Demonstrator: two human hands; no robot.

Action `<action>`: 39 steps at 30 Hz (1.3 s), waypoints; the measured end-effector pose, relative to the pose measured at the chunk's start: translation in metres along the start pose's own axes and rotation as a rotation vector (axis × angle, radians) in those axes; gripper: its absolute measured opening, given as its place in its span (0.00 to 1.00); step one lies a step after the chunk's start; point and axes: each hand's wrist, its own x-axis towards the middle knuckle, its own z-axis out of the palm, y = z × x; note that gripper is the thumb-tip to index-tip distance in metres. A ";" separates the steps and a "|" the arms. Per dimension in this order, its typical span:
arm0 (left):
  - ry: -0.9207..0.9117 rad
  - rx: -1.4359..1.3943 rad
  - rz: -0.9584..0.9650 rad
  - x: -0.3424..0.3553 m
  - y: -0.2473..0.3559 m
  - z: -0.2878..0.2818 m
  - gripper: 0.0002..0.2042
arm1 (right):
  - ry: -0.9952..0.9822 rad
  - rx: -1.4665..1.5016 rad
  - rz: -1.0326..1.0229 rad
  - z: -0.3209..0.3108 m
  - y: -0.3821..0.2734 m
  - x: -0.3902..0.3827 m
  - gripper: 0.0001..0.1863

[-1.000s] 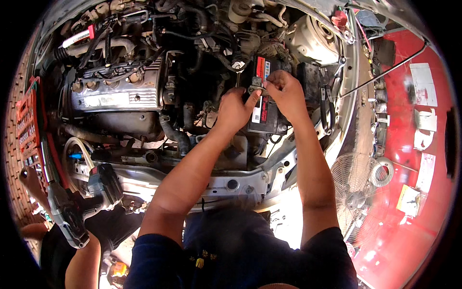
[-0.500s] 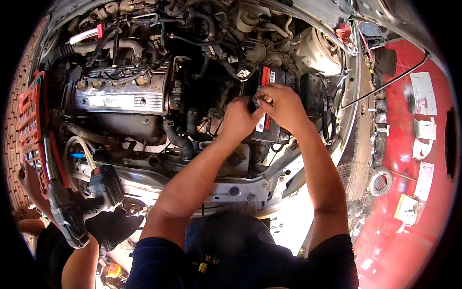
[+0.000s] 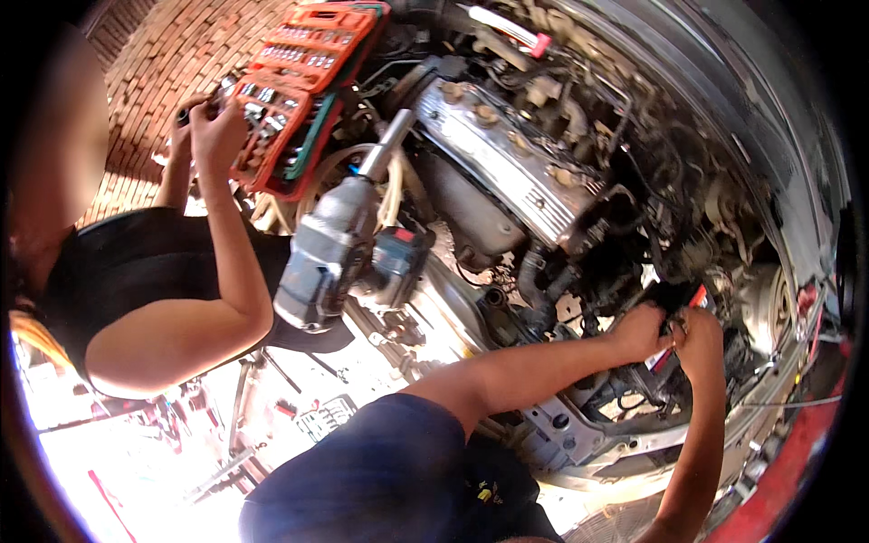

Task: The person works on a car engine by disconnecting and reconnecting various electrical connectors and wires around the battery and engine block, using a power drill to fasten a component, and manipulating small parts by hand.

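Note:
In the head view, my left hand and my right hand meet at the lower right of the engine bay, over the black battery with its red-and-white label. Their fingers are closed around a small metal piece at the battery's top; blur and the fingers hide its shape and whether it is loose. The silver ribbed valve cover lies up and to the left of my hands, with dark hoses between.
A co-worker's hands hold a small dark tool beside an open orange socket case at upper left. A large cordless impact wrench with a long socket rests at the car's front left. The dark raised hood borders the right.
The view has swung left, bringing the co-worker and socket case fully into sight and placing my hands at the right. Both hands stay together on the small piece over the battery.

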 end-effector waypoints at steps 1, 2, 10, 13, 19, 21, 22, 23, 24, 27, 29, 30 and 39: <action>-0.047 0.027 -0.073 -0.004 0.011 -0.006 0.22 | 0.004 -0.010 0.013 0.003 0.006 -0.002 0.07; -0.061 0.027 -0.093 -0.002 0.013 -0.008 0.22 | 0.007 -0.007 -0.003 0.006 0.010 -0.002 0.07; -0.028 -0.001 -0.133 0.003 0.006 0.006 0.21 | -0.082 -0.172 0.094 0.007 0.010 0.006 0.12; 0.031 0.006 -0.008 0.002 0.008 0.003 0.20 | -0.106 -0.235 0.101 0.007 0.007 0.007 0.12; 0.161 -0.070 0.055 0.000 0.008 0.008 0.16 | -0.167 -0.272 0.142 0.006 0.005 0.010 0.14; 0.110 -0.075 -0.022 0.001 0.009 0.010 0.16 | -0.207 -0.290 0.160 0.006 0.008 0.011 0.14; 0.112 -0.073 -0.024 0.002 0.008 0.009 0.16 | -0.247 -0.305 0.180 0.007 0.007 0.013 0.15; 0.073 -0.057 -0.033 0.002 0.007 0.009 0.17 | -0.247 -0.304 0.178 0.005 0.005 0.013 0.15; 0.035 -0.042 -0.041 0.003 0.005 0.010 0.17 | -0.215 -0.292 0.201 -0.001 -0.005 0.012 0.16; 0.144 0.005 0.034 0.001 0.002 0.020 0.18 | -0.079 -0.267 0.160 0.004 -0.004 0.009 0.16; 0.118 0.001 -0.007 0.004 0.001 0.024 0.19 | 0.025 -0.254 0.105 0.014 0.005 0.007 0.17; 0.091 0.000 -0.045 0.005 0.001 0.025 0.19 | -0.055 -0.297 0.180 0.019 0.008 0.009 0.15; 0.059 0.006 -0.079 0.003 0.008 0.006 0.19 | -0.013 -0.233 0.128 0.022 0.003 0.004 0.15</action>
